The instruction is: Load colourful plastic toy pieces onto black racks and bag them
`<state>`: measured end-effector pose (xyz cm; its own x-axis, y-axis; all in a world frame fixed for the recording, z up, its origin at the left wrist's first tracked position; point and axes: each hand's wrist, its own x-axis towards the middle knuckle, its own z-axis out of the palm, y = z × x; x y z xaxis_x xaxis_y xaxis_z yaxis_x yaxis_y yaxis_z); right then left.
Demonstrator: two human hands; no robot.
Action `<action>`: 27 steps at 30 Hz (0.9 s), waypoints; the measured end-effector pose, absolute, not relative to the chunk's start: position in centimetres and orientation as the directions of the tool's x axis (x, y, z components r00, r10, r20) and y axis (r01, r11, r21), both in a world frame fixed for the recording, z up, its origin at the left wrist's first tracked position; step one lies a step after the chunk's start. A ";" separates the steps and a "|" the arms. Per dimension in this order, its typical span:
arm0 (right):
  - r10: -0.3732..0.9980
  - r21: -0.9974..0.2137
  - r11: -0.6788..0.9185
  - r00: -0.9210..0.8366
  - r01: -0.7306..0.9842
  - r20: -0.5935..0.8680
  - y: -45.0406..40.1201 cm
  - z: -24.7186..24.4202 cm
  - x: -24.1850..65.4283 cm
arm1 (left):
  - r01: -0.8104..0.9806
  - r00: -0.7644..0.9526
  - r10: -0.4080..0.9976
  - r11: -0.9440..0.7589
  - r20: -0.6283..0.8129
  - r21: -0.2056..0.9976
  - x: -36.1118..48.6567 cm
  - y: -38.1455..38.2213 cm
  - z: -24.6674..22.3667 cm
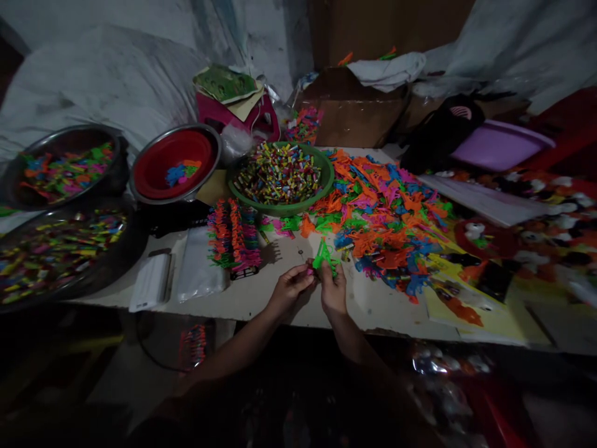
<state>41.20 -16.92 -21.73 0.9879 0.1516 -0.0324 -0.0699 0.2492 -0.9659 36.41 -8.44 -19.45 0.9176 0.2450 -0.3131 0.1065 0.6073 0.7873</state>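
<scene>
Near table (261, 298) front edge; right hand (334, 292) grip pinches green plastic toy piece (324, 254), left hand (290, 287) grip pinches small pink part (310, 270) against it; dim light, tiny parts; likely risk: part slips into the loose toy pile (382, 211) just beside.

The round green plastic bowl (280, 177) of small sticks stands mid-table. Left of it sits the red-lined metal bowl (175, 163); right of it spreads the heap of plastic pieces (387, 211); before it, both hands.
</scene>
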 end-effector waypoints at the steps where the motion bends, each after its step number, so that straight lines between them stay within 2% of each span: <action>1: 0.145 -0.972 0.230 0.989 -0.054 -0.020 -17.0 -21.8 41.1 | 0.110 0.910 0.254 0.613 -0.326 0.783 36.4 -8.5 -19.5; 5: 0.128 -0.990 0.140 0.991 0.027 0.045 -17.1 -21.7 40.7 | 0.094 0.892 0.305 0.597 -0.334 0.797 36.5 -8.8 -19.8; 9: 0.038 -0.986 0.132 0.993 0.102 0.107 -16.3 -21.7 39.8 | 0.038 0.894 0.380 0.465 -0.238 0.884 36.3 -9.3 -20.1; 11: 0.021 -0.982 0.154 0.994 0.107 0.112 -16.2 -21.8 39.7 | 0.033 0.911 0.368 0.388 -0.188 0.921 36.3 -9.7 -20.3; 13: 0.029 -0.990 0.097 0.995 0.097 0.101 -17.0 -21.7 40.3 | 0.053 0.937 0.311 0.328 -0.161 0.943 36.5 -10.1 -20.8; 15: 0.014 -0.992 -0.075 0.995 0.099 0.098 -18.9 -21.4 41.8 | 0.062 0.962 0.244 0.245 -0.123 0.968 36.8 -10.0 -21.6; 17: -0.078 -0.939 -0.318 0.983 0.134 0.166 -21.9 -20.7 44.2 | 0.018 0.969 0.244 0.057 -0.032 0.998 37.3 -9.4 -22.7; 18: -0.144 -0.881 -0.446 0.959 0.156 0.243 -23.4 -20.2 45.5 | -0.008 0.960 0.279 -0.089 0.032 0.996 37.6 -8.9 -23.4; 20: -0.254 -0.696 -0.687 0.827 0.211 0.501 -25.9 -19.0 48.1 | -0.004 0.927 0.339 -0.417 0.159 0.909 38.0 -7.7 -24.9; 21: -0.241 -0.606 -0.761 0.767 0.231 0.594 -26.4 -18.3 49.3 | 0.024 0.918 0.341 -0.557 0.202 0.830 38.2 -7.2 -25.6; 23: -0.100 -0.492 -0.803 0.737 0.337 0.669 -25.8 -16.8 51.4 | 0.065 0.929 0.283 -0.759 0.239 0.648 38.5 -6.4 -26.8; 25: 0.139 -0.469 -0.722 0.771 0.509 0.622 -22.8 -15.4 53.4 | 0.053 0.949 0.198 -0.869 0.247 0.493 38.6 -6.2 -27.6; 27: 0.360 -0.465 -0.622 0.758 0.630 0.545 -18.0 -14.2 55.6 | 0.039 0.955 0.150 -0.918 0.255 0.394 38.7 -6.3 -28.0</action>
<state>55.56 -18.04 -14.24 0.7577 0.3597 0.5446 0.6297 -0.6220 -0.4654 38.72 -6.29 -27.98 0.9552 0.1496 0.2553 0.0386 -0.9184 0.3937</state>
